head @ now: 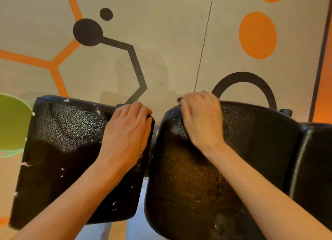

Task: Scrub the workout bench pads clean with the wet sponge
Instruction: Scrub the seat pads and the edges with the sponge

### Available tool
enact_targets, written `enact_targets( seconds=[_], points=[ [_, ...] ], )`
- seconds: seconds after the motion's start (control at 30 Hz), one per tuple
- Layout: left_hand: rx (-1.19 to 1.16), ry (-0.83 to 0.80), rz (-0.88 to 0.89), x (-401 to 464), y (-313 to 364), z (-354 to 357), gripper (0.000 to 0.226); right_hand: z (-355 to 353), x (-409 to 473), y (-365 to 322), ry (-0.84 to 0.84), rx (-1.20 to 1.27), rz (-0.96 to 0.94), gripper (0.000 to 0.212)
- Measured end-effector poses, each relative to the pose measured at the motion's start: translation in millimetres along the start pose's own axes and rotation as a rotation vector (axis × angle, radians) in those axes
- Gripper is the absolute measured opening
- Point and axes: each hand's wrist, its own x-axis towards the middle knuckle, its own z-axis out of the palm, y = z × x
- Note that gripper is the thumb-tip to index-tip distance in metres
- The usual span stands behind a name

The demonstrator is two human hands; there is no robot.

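The person leans over two black padded sections of a workout bench that sit side by side with a narrow gap between them. The left hand (125, 132) lies on the left pad (68, 150), palm down, its fingers curled over the pad's far right corner; it reads to me as a steadying grip, bracing the pad and the body while the other arm works. Nothing else shows in that hand.

The right hand (201, 117) is up at the far left corner of the right pad (206, 177), fingers bent and pressing down over the rounded edge. It is blurred, which suggests it is mid-stroke. The wet sponge is presumably under that palm, but I cannot see it at all, so I cannot tell whether the hand holds it or merely presses on the vinyl.

The left pad glistens with beaded wetness across its upper half, and white flecks, foam or crumbs by the look of them, dot its edges and lower part. The right pad looks duller, with a faint sheen in the middle, so my guess is that the scrubbing is now on this second pad, working its corner.

A green bucket (10, 124) stands just beside the left pad, handy for rinsing. The floor (170, 42) beyond carries orange and black painted shapes, and a black curved bar (244, 76) of the frame rises behind the right pad.
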Motion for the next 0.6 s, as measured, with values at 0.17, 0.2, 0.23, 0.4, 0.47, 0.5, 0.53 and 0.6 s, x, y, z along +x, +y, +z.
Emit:
enact_targets(
  seconds=[0.17, 0.2, 0.23, 0.4, 0.47, 0.5, 0.53, 0.6],
  points=[
    [0.032, -0.061, 0.031, -1, -5, -2, 0.030, 28, -78, -15, -0.042, -0.023, -0.218, 0.050],
    [0.031, -0.069, 0.042, -1, -6, -3, 0.030, 34, -115, -16, -0.098, -0.059, -0.253, 0.056],
    [0.033, -0.075, 0.053, -1, -7, -4, 0.031, 39, -153, -20, -0.163, -0.104, -0.299, 0.059],
    [0.078, -0.067, 0.092, -2, -9, -4, 0.031, 38, -127, -20, -0.136, -0.225, -0.311, 0.053],
    [0.104, -0.065, 0.118, -4, -10, -3, 0.030, 27, -50, -29, -0.046, -0.179, -0.155, 0.045],
    [0.114, -0.065, 0.134, -5, -11, -2, 0.031, 25, -27, -34, -0.005, -0.162, -0.081, 0.042],
    [0.120, -0.068, 0.149, -6, -12, -2, 0.031, 26, -19, -39, 0.019, -0.160, -0.039, 0.040],
    [0.127, -0.071, 0.187, -8, -14, -4, 0.036, 39, -43, -42, 0.059, -0.172, -0.103, 0.039]
  ],
)
